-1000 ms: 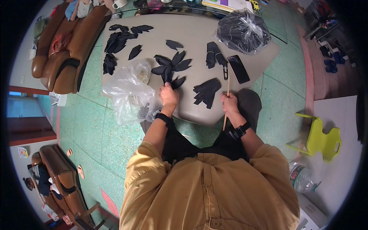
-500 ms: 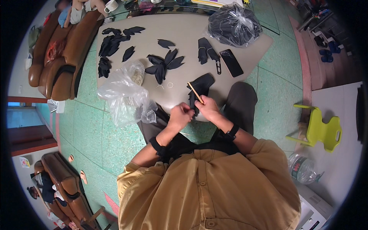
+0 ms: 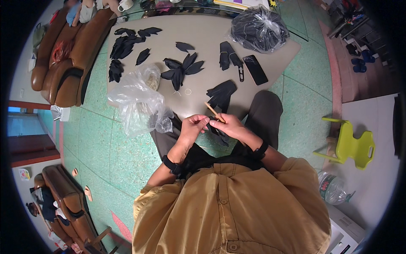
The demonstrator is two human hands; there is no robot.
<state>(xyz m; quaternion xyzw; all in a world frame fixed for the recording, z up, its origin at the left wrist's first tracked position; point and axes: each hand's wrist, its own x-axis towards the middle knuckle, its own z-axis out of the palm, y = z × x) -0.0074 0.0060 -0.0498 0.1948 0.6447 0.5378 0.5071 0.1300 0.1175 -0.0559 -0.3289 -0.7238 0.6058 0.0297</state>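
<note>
- A low beige table (image 3: 203, 46) filled the upper middle of the view, standing on a green tiled floor, with a brown sofa (image 3: 67, 63) at its left edge.
- A bulging clear bag of black material (image 3: 259, 29) sat at the table's far right corner; a crumpled clear plastic bag (image 3: 137, 103) hung over its near left edge.
- Black leaf-shaped pieces (image 3: 182, 70) lay scattered across the tabletop, some fanned together in a cluster (a dark phone rested to their right).
- The person sat at the near edge, both hands brought together over the lap.
- The right hand (image 3: 230, 126) was closed around a thin wooden stick (image 3: 213, 111), which pointed up and to the left toward the table.
- The left hand (image 3: 195, 127) was curled, fingertips meeting the stick; black pieces showed just below the hands, though whether it gripped one was unclear.
- Judging by this, the step in hand was fixing a black piece to the stick; the next move would call for a steady pinch and careful alignment.
</note>
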